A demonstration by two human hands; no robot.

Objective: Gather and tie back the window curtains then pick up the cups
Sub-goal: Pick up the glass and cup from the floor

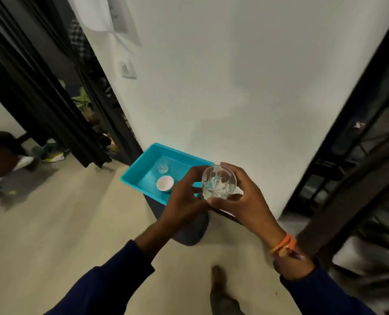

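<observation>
A: Where is the cup now?

B: The clear glass cup (pixel 219 182) is in the air, just above the near right corner of the turquoise tray (pixel 143 163). The right hand (pixel 241 198) holds it from the right side, fingers curled around its wall and the thumb near its base. The left hand (pixel 184 192) touches it from the left side with bent fingers, so both hands carry one cup.

A: Why two hands for one small cup?

B: I think it is because glass is smooth and can slip. The cup looks cut or patterned, and it is seen from the top, so the mouth faces the camera. It stays upright, as if it will go down into the tray.

A: What is already in the tray?

B: A small white cup (pixel 165 183) stands near the tray's near edge, and a small clear glass (pixel 162 168) stands more to the middle. They are apart, not touching. I judge the tray is there to collect the cups together, so one carry is enough.

A: What carries the tray?

B: It sits on something dark and rounded, perhaps a stool (pixel 190 228), pushed against the white wall (pixel 234 76). I cannot tell more.

A: And the curtains?

B: Dark curtains (pixel 41 98) hang at the left, gathered in narrow folds. Whether they are tied I cannot see.

A: Any writing or brand?

B: None that can be read. The right wrist has orange bands (pixel 283 245), without text.
</observation>
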